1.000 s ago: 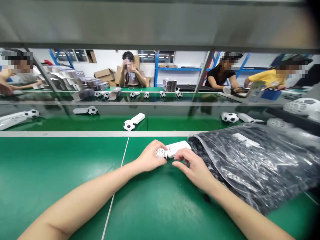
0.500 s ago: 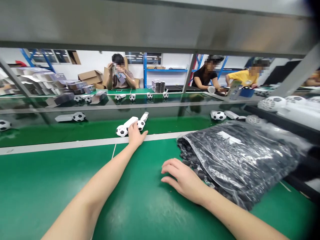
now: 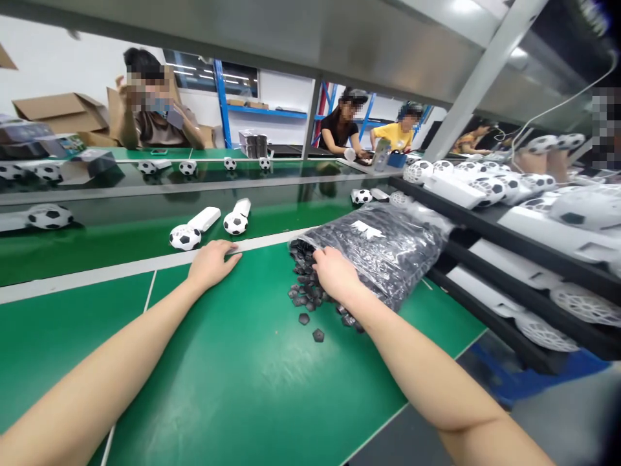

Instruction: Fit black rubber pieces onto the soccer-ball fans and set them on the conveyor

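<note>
Bright, even indoor light over a factory line; strip lights (image 3: 208, 76) glow in the far distance; glare burns a pale patch on the steel shelf underside (image 3: 463, 8); hard glints run across the plastic bag (image 3: 373, 249); shadows stay faint on the green bench mat (image 3: 242, 382); the glass panel (image 3: 145, 189) throws back dim reflections; a wide-angle lens bends the steel upright (image 3: 480, 77) and tilts the scene; dark, out-of-focus blur shades the right edge; mosaic blocks obscure the face of a seated worker (image 3: 148, 90).
</note>
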A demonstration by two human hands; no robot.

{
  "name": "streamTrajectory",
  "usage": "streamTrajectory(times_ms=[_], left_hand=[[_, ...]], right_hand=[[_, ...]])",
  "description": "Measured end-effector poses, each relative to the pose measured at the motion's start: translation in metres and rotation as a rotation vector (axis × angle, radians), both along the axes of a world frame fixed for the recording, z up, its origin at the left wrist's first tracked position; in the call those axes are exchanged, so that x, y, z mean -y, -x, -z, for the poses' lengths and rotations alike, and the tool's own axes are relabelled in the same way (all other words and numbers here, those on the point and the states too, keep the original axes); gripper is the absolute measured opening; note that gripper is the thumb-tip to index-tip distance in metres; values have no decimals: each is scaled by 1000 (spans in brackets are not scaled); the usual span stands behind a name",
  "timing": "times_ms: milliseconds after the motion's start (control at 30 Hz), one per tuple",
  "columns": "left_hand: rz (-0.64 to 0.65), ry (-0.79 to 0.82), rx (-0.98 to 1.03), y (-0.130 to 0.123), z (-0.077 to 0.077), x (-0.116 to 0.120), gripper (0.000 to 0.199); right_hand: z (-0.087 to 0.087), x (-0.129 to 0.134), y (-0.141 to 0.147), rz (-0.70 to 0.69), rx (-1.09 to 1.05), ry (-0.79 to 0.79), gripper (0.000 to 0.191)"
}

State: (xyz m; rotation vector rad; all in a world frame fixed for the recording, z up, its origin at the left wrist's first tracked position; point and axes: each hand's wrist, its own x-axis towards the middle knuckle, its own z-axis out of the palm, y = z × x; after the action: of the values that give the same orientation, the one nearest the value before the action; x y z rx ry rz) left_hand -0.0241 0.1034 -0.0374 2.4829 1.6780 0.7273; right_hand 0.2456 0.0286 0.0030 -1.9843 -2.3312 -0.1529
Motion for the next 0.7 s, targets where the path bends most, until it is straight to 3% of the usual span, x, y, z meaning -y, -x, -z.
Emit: streamTrajectory(times_ms=[100,200,233,367,433,533,700], left_hand=[[-11,-17,-20,-4,-1,6,40],[76,-65,-23,-27,-4,37,46],[180,-89,-23,-40,-5,53,48],[790,-83,-31,-102,-6,120,39],[934,-41,-82,-125,-6,133,29],[852,12,-121,-134,-7,117,23],[613,40,-153,-94,-6,67,26]], right_hand=[[5,-3,2,-5,5,11,22],[11,-4,8,-80,-17,28,22],[13,-4,9,-96,-29,27,23],[14,-8,6,-64,-54,9,27],[13,-10,2,-41,-50,9,28],[11,-10,-1,-54,-47,28,29],[12,-8,4,-126,-69,44,30]])
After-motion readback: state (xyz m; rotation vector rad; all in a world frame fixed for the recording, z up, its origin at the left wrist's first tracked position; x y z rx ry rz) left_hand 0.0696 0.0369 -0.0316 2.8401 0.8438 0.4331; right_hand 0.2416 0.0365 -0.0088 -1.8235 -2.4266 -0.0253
